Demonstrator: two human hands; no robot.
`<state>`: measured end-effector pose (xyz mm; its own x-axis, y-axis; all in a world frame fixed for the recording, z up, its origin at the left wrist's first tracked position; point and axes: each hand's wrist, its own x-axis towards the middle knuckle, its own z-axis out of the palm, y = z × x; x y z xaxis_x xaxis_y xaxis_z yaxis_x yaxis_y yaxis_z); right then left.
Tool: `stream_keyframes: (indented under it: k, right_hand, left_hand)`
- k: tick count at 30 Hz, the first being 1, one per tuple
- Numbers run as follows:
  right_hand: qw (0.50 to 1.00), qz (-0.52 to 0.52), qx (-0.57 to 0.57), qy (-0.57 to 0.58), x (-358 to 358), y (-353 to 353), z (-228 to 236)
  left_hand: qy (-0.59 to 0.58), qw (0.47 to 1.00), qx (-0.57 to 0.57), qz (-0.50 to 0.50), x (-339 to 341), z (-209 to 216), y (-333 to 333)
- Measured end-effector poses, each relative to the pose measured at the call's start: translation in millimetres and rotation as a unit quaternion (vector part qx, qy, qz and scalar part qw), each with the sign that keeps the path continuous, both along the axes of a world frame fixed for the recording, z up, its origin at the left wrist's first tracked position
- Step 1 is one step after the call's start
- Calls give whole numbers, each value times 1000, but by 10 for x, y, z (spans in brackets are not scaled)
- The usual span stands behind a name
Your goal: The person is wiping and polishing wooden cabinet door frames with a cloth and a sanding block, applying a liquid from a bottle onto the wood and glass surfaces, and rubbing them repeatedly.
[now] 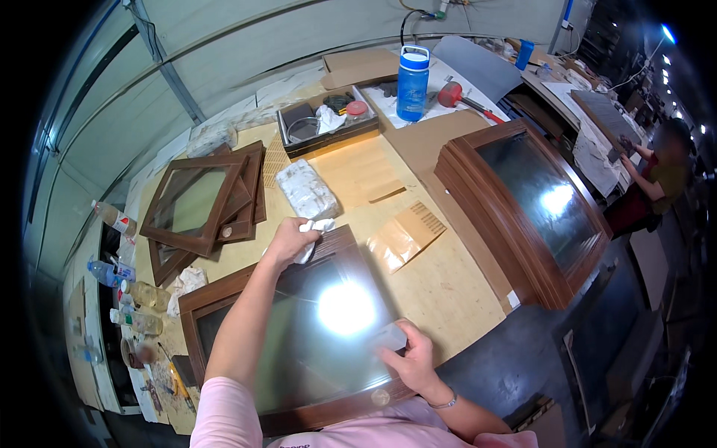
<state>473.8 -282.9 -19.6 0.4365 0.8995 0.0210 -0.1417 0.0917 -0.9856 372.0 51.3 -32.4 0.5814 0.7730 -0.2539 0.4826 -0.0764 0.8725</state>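
Note:
A brown wood-framed glass panel (291, 336) lies on the table right in front of me, a bright light mirrored in its glass. At its far edge my left hand (290, 240) is closed around a crumpled white cloth (320, 226), which touches the frame. Low over the glass on the right, my right hand (412, 360) pinches a flat, pale, translucent piece (389, 338); its exact kind I cannot make out. A white wrapped block (306, 189) sits just beyond my left hand.
To the left lie several stacked brown frames (190, 196) and a row of plastic bottles (142, 322). Piled frames with glass (534, 198) stand at the right edge. Behind are an open box (328, 138), a blue water bottle (412, 86) and a red-headed mallet (451, 94). Another person (661, 175) works far right.

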Motion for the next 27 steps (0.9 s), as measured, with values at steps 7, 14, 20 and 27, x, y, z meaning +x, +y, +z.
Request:
stream_keyframes:
  k: [7,14,20,27]
  right_hand:
    - [1000,-5,-6,3,24,7,-8]
    - [999,-5,6,37,17,13,-18]
    - [999,-8,1,32,26,12,-6]
    - [999,-13,-4,33,26,15,14]
  left_hand:
    - [7,1000,-12,-1,63,126,-82]
    - [-3,1000,-9,-6,81,184,-145]
    - [-17,998,-59,4,70,120,-77]
    - [-23,993,-116,-4,35,111,11]
